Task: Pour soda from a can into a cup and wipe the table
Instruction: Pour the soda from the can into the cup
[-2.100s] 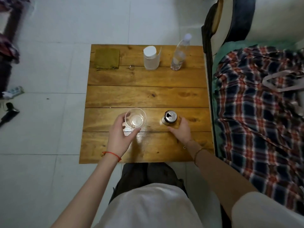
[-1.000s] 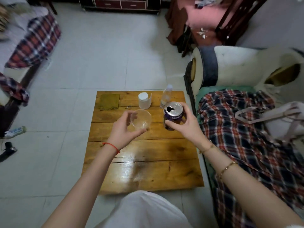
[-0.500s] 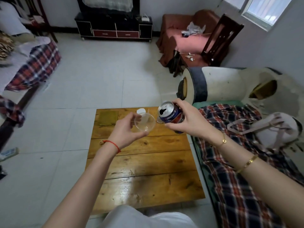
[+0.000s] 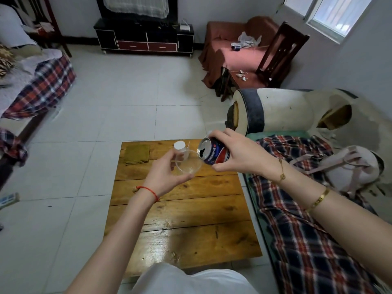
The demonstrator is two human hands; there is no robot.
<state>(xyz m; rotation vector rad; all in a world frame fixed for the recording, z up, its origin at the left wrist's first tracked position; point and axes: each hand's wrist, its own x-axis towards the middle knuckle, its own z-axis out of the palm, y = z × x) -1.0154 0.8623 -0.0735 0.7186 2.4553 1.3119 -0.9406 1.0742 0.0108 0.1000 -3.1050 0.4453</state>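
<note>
— Soda can (image 4: 214,154), where is it being held?

— It is being held in the air above the far part of the wooden table (image 4: 184,213), near its far right corner. The right hand (image 4: 237,154) is wrapping its fingers and thumb around the blue body of the can. The can is leaning to the left, and its opened top is pointing at the cup.

— And the cup?

— The clear cup (image 4: 188,162) is also being held up above the tabletop, just beside the can on the left. The left hand (image 4: 164,176) is gripping it with curled fingers around the side. The cup is tilting a little, its mouth toward the can. The lower edge of the can top is sitting right at the rim of the cup; I cannot tell if they are really touching. I am not seeing any stream of soda, and the cup is looking see-through.

— What else is lying on the table?

— A folded olive cloth (image 4: 137,154) is lying at the far left corner. A white-capped container (image 4: 180,147) is standing at the far edge, partly hidden behind the cup.

— Is the person wearing something?

— A red string (image 4: 149,190) is going around the left wrist, and gold bracelets (image 4: 318,200) are sitting on the right forearm.
</note>
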